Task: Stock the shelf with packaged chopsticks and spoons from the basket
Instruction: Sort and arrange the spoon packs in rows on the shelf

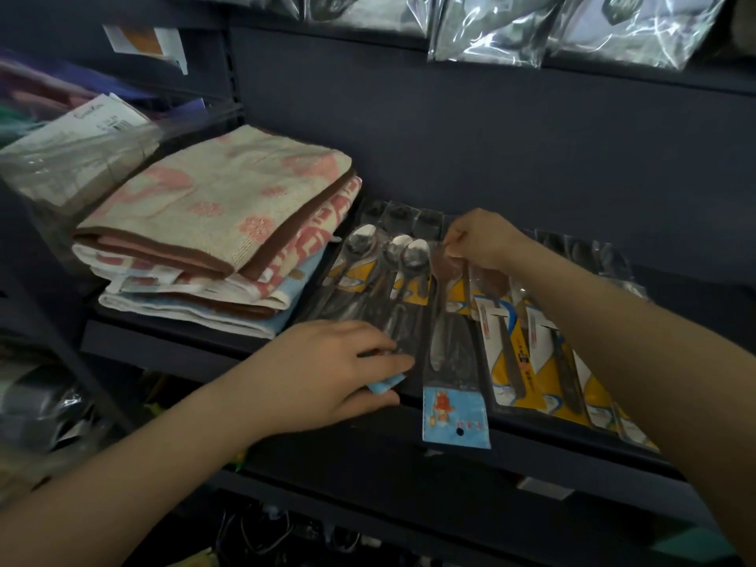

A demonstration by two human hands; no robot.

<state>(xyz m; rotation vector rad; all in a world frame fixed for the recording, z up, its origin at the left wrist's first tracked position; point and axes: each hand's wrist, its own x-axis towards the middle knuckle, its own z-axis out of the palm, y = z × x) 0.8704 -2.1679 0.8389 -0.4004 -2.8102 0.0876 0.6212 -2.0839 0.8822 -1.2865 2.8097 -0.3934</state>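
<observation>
Several clear packs of spoons lie side by side on the dark shelf (172, 341). Three spoon packs with yellow cards (384, 276) lie at the left of the row. Beside them lies a spoon pack with a light blue card end (456, 419) that overhangs the shelf's front edge. My right hand (482, 239) pinches the far end of this pack. My left hand (339, 370) rests on the near ends of the left packs, fingers curled over a small blue card corner (386, 384). More yellow-carded packs (544, 362) lie under my right forearm. No basket is in view.
A stack of folded towels (221, 231) fills the shelf's left half, touching the spoon row. Clear plastic-wrapped goods (69, 157) sit further left. Shiny plastic bags (572, 26) hang from the shelf above. A lower shelf holds dark clutter (286, 534).
</observation>
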